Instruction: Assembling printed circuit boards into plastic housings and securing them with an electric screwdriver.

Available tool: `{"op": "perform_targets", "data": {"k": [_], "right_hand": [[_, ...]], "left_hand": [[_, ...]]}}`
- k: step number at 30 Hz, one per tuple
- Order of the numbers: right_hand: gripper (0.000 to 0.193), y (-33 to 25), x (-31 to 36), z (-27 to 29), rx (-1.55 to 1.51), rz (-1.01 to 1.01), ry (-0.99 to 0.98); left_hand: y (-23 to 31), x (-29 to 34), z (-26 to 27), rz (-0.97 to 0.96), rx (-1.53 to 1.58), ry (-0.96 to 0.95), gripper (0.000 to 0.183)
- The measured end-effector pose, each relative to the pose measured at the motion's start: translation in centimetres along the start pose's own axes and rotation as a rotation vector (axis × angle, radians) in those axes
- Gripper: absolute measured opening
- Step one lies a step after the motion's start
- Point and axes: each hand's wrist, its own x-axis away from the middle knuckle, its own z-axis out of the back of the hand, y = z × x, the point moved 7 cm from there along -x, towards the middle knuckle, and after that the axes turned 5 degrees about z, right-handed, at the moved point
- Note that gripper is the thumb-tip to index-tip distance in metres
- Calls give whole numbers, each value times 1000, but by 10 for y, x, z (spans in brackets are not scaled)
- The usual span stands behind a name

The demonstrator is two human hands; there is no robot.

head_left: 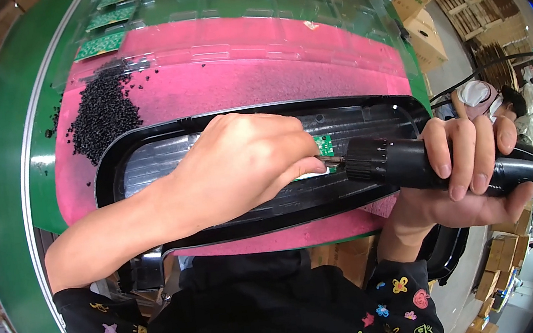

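My right hand (473, 168) is wrapped round a black electric screwdriver (386, 164), which lies nearly level and points left. Its metal bit (332, 160) reaches the fingertips of my left hand (249, 158). Those fingers are pinched together at the bit's tip; whether a screw is between them is hidden. Below both hands lies a long black plastic housing (272, 211), open side up, with ribs on its inner floor. Part of a green circuit board (324, 143) shows inside it, just beyond my left fingertips.
A heap of small black screw-like parts (100, 113) lies on the pink mat (230, 84) at left. Clear plastic trays (250, 32) and several green circuit boards (100, 46) are at the back. Another person (488, 99) and cardboard boxes (424, 37) are at right.
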Motion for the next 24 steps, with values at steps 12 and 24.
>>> {"op": "perform_targets", "data": {"k": [12,24], "right_hand": [[41,1,6,-1,16,18,-51],[52,10,14,-7,104,-42,-180]], "left_hand": [[-4,-5,-2,152,201,-52,16],[17,-1,0,-69,-121,30,21]]}}
